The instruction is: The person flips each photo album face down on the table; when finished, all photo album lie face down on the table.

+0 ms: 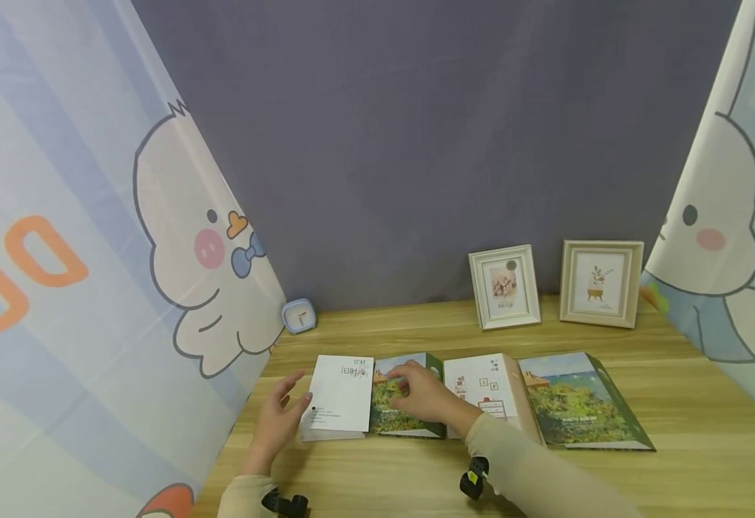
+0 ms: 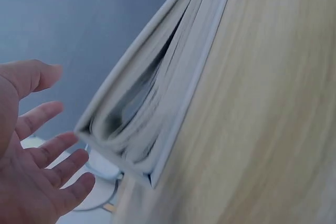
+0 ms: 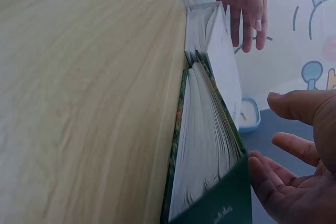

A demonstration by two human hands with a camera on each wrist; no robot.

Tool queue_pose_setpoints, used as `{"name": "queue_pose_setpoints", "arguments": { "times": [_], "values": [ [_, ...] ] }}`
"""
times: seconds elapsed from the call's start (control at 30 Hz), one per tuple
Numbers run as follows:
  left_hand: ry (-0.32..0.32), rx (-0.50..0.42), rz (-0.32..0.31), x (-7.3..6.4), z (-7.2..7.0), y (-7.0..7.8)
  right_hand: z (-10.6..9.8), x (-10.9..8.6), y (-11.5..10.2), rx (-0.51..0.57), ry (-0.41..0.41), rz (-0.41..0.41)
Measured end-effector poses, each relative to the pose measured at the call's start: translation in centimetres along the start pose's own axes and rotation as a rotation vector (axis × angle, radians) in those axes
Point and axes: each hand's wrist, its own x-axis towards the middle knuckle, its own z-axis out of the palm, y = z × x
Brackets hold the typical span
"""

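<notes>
In the head view, a white photo album [image 1: 341, 392] with dark lettering lies at the left end of a row of albums. My left hand [image 1: 275, 423] is beside its left edge, the thumb near the cover. In the left wrist view the fingers [image 2: 55, 171] are spread and hold nothing, close to a corner of the thick album [image 2: 168, 108]. Over the adjoining green landscape photo album [image 1: 387, 416] is my right hand [image 1: 424, 394], hiding part of its cover. The right wrist view shows loosely bent fingers [image 3: 262, 174] right at that album's [image 3: 207, 129] spine edge, thumb apart.
Rightward along the row lie a white-and-beige album [image 1: 484, 392] and another green landscape album [image 1: 578, 410]. Two picture frames [image 1: 481, 288] stand at the back right of the wooden table [image 1: 403, 475]. A small blue clock [image 1: 298, 316] stands at the back left. Printed curtains flank the table.
</notes>
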Motion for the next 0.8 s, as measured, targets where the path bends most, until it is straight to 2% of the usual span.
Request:
{"name": "queue_pose_setpoints", "arguments": {
  "times": [0.3,0.57,0.67,0.8],
  "values": [
    [0.002,-0.079,-0.087,-0.1,-0.9,-1.8,1.6,0.8,-0.6,0.016,-0.045,-0.003],
    [-0.023,-0.139,-0.174,-0.3,-1.0,-2.1,3.1,1.1,-1.0,0.021,-0.09,0.012],
    [-0.041,-0.14,-0.189,-0.4,-0.8,-2.1,3.6,0.9,-1.2,0.027,-0.115,0.021],
    [-0.061,-0.154,-0.186,-0.5,-0.6,-2.0,4.0,1.1,-1.4,-0.01,-0.127,-0.011]
  ]
}}
